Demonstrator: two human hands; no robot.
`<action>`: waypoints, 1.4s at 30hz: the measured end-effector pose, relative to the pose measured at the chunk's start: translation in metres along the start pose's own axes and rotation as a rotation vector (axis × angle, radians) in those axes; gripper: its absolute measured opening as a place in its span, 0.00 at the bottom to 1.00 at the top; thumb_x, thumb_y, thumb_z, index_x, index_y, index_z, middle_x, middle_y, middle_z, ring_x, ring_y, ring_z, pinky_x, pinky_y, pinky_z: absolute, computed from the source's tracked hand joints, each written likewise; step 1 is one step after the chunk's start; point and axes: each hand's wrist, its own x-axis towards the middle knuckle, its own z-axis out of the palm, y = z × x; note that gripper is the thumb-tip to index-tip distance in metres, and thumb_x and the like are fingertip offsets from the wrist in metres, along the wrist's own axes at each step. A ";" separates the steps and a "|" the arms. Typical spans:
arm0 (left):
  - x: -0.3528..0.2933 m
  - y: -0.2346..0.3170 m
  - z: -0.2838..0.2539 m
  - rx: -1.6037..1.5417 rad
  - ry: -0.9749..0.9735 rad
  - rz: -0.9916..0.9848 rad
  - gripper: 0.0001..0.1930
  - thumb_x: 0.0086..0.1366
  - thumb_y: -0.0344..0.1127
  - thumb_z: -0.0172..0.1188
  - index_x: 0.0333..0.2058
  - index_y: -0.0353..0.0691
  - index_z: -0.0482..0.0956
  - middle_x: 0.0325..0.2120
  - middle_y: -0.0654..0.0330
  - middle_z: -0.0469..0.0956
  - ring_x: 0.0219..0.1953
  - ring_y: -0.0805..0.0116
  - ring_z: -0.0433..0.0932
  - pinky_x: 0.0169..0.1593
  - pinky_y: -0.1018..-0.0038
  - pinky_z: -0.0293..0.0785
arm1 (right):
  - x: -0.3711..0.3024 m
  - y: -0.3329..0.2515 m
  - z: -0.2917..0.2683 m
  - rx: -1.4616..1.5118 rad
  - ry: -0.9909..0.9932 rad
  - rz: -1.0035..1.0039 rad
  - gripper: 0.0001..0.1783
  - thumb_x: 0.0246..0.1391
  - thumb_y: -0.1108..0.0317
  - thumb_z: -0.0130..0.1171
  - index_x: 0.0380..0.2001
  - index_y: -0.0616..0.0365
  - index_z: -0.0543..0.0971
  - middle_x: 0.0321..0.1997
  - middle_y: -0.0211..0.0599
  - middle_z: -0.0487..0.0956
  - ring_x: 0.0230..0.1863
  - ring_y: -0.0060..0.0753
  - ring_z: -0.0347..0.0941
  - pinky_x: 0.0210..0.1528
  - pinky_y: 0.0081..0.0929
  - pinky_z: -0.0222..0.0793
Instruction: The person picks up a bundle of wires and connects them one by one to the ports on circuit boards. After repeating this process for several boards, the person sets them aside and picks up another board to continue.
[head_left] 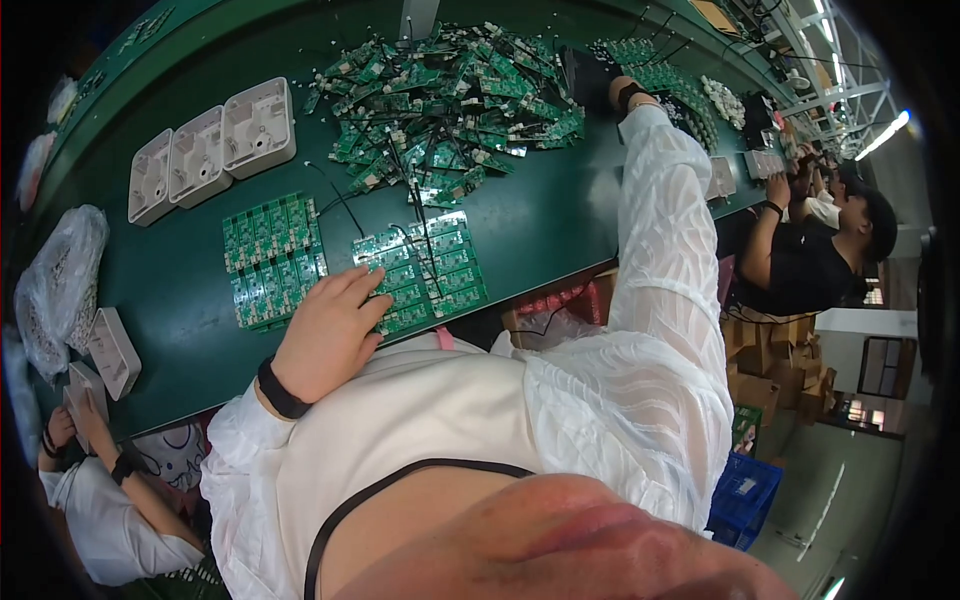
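Observation:
My left hand point(328, 325) lies flat, fingers stretched out, on the near left edge of a green circuit board panel point(458, 262) with thin black wires across it. Just left of it is a second panel of green circuit boards point(270, 255). My right arm reaches far across the table, and my right hand point(624, 92) is at a black object point(588, 76), perhaps a bag or tray; its fingers are mostly hidden. Beside that black object spreads a large heap of loose green circuit boards point(460, 95) with black wires.
Three white plastic housings point(200, 150) stand at the far left of the green table point(560, 215). A clear bag of small parts point(65, 280) and a co-worker's hands point(82, 425) holding a pale housing are at left. Another person in black point(810, 262) works at right.

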 end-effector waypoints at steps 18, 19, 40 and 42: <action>0.000 0.003 0.004 0.048 0.024 0.004 0.23 0.54 0.30 0.69 0.50 0.38 0.79 0.60 0.51 0.73 0.65 0.49 0.68 0.65 0.57 0.67 | -0.060 0.015 -0.094 -0.150 0.170 -0.050 0.18 0.65 0.66 0.49 0.50 0.55 0.85 0.57 0.47 0.82 0.59 0.54 0.78 0.57 0.46 0.76; 0.001 0.003 0.004 0.049 0.026 0.008 0.23 0.54 0.30 0.69 0.50 0.38 0.79 0.60 0.51 0.73 0.65 0.49 0.68 0.65 0.57 0.67 | -0.059 0.020 -0.093 -0.120 0.200 -0.027 0.18 0.64 0.65 0.49 0.50 0.54 0.85 0.56 0.47 0.82 0.58 0.54 0.79 0.57 0.46 0.76; 0.020 0.007 -0.012 -0.865 0.350 0.056 0.25 0.71 0.37 0.62 0.63 0.35 0.72 0.61 0.52 0.74 0.61 0.58 0.75 0.65 0.66 0.69 | -0.406 -0.141 -0.139 1.820 -0.704 -0.709 0.11 0.73 0.64 0.48 0.45 0.59 0.75 0.27 0.21 0.68 0.17 0.12 0.56 0.18 0.14 0.48; 0.035 0.012 -0.005 -1.116 0.420 0.051 0.22 0.73 0.38 0.60 0.60 0.34 0.74 0.58 0.53 0.77 0.58 0.61 0.77 0.62 0.68 0.71 | -0.423 -0.169 -0.130 1.780 -0.741 -0.777 0.11 0.73 0.65 0.49 0.46 0.60 0.76 0.29 0.22 0.70 0.18 0.12 0.57 0.18 0.13 0.49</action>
